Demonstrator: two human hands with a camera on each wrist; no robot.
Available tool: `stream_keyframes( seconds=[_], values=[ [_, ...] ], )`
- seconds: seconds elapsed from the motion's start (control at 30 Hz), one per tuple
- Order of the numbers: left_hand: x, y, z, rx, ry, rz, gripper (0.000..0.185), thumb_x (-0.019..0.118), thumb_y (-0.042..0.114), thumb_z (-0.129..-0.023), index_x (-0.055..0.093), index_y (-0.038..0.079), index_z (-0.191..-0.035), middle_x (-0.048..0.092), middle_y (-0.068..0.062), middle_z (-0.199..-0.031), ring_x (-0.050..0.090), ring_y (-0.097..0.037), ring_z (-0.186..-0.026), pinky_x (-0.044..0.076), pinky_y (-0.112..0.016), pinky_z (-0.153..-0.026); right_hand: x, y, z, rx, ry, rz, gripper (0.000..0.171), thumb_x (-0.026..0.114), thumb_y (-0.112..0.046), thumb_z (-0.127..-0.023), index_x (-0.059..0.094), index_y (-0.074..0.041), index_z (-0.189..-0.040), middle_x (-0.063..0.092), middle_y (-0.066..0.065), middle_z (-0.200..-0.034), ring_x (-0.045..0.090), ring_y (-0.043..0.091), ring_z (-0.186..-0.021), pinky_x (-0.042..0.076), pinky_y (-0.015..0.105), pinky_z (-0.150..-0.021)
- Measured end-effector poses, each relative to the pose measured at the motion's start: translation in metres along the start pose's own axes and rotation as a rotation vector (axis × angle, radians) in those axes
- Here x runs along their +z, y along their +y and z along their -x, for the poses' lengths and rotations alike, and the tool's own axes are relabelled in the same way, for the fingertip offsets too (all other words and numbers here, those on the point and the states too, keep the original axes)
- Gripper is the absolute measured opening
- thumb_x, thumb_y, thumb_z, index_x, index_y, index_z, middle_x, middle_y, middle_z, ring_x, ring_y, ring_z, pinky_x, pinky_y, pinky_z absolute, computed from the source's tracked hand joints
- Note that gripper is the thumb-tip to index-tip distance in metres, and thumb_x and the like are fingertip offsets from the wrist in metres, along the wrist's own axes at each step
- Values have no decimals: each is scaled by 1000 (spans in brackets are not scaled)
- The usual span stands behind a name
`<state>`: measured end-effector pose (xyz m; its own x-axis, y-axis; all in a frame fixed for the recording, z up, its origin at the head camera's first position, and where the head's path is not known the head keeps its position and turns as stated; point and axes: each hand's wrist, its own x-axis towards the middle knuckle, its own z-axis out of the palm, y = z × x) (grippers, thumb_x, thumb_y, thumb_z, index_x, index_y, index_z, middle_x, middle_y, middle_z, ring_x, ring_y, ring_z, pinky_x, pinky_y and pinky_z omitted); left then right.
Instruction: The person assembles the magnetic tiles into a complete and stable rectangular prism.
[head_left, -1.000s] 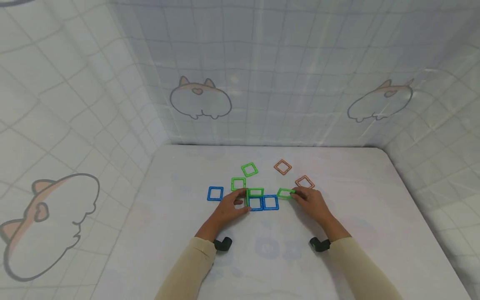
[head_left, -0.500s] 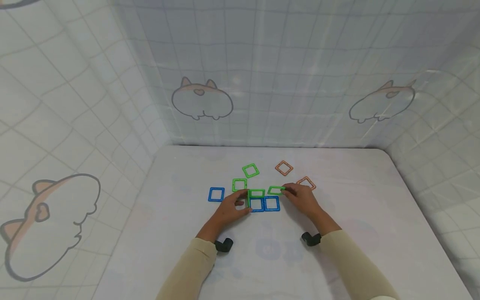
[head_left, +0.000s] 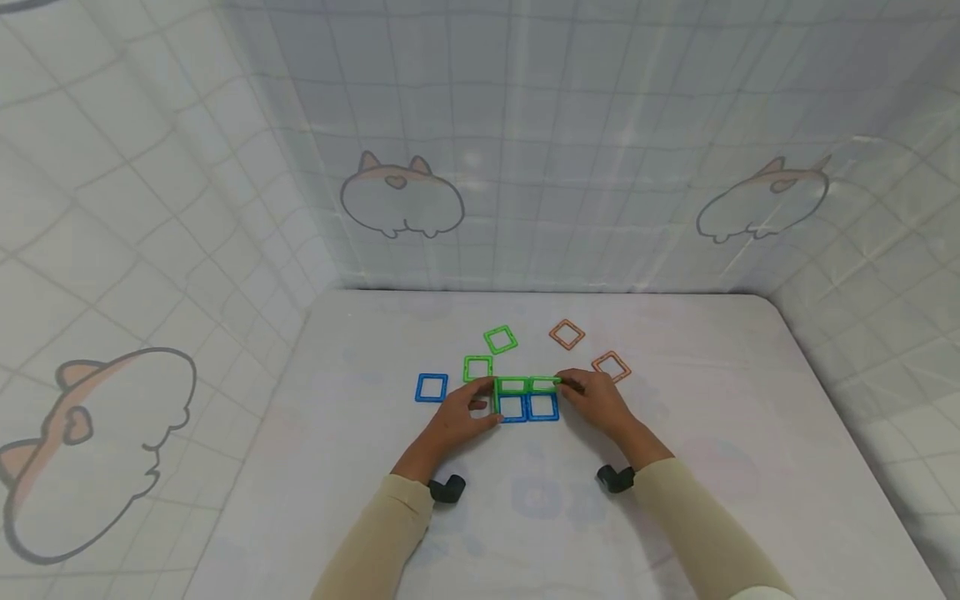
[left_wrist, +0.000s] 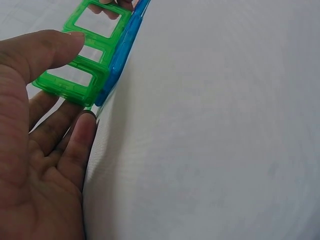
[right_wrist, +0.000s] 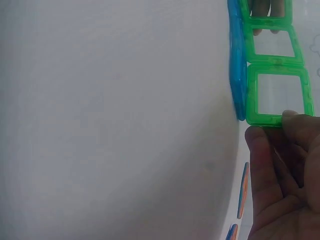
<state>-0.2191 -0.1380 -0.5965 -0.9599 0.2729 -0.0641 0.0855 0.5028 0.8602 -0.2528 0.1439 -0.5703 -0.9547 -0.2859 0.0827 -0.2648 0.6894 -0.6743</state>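
Two blue square magnetic tiles (head_left: 543, 418) lie flat side by side. Along their left edge stands a green magnetic tile (head_left: 496, 400), pinched at its front and back edges by my left hand (head_left: 457, 414). Another green tile (head_left: 513, 379) stands upright at the back of the left blue one. My right hand (head_left: 600, 402) pinches the right edge of a further green tile (right_wrist: 252, 95), upright behind the right blue tile and side by side with its green neighbour. In the right wrist view the thumb (right_wrist: 295, 125) overlaps that tile's edge.
Loose on the white table (head_left: 540, 533) lie a blue tile (head_left: 431, 400) at left, two green tiles, one near (head_left: 477, 358) and one farther back (head_left: 489, 342), and two orange tiles, one at back (head_left: 557, 327) and one beside the right hand (head_left: 622, 360). A tiled-print curtain (head_left: 525, 208) surrounds the table.
My right hand has moved left with its green tile, bringing it from apart on the right up against the other back green tile. The left hand has kept its hold in place.
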Motion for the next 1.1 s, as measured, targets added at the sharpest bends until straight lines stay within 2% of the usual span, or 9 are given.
stream_keyframes(
  seconds=[0.43, 0.67, 0.9, 0.97, 1.1],
  values=[
    [0, 0, 0, 19, 2, 4, 72, 79, 38, -85, 46, 23, -148, 57, -1, -139, 61, -20, -119, 51, -36, -102, -6, 8, 4, 43, -39, -4, 28, 71, -22, -94, 71, -13, -120, 73, 1, -113, 69, 16, -101, 59, 37, -85],
    [-1, 1, 1, 13, -1, -3, 71, 79, 36, -85, 47, 24, -147, 57, 0, -139, 61, -19, -119, 51, -36, -102, -22, 19, 6, 71, 58, 18, 27, 70, -19, -94, 72, -7, -118, 73, 8, -116, 68, 24, -108, 56, 44, -90],
    [-2, 1, 1, -2, -4, -13, 72, 79, 38, -85, 46, 24, -148, 56, 0, -140, 61, -19, -120, 50, -35, -103, -33, 31, 6, 96, 90, 105, 44, 69, -15, -94, 60, -2, -135, 64, 14, -133, 59, 32, -125, 50, 50, -101],
    [-1, 1, 1, -6, -3, -16, 72, 79, 38, -85, 46, 25, -148, 56, 0, -140, 61, -19, -120, 50, -35, -103, -34, 36, 6, 99, 101, 134, 49, 70, -15, -93, 57, -2, -138, 61, 14, -138, 59, 33, -124, 50, 50, -101],
    [-1, 1, 1, -4, -3, -19, 72, 79, 37, -85, 45, 25, -148, 57, 1, -140, 60, -17, -120, 50, -33, -103, -35, 44, 7, 139, 130, 190, 58, 74, -16, -90, 52, -1, -141, 54, 20, -143, 64, 33, -112, 52, 51, -97]
  ],
)
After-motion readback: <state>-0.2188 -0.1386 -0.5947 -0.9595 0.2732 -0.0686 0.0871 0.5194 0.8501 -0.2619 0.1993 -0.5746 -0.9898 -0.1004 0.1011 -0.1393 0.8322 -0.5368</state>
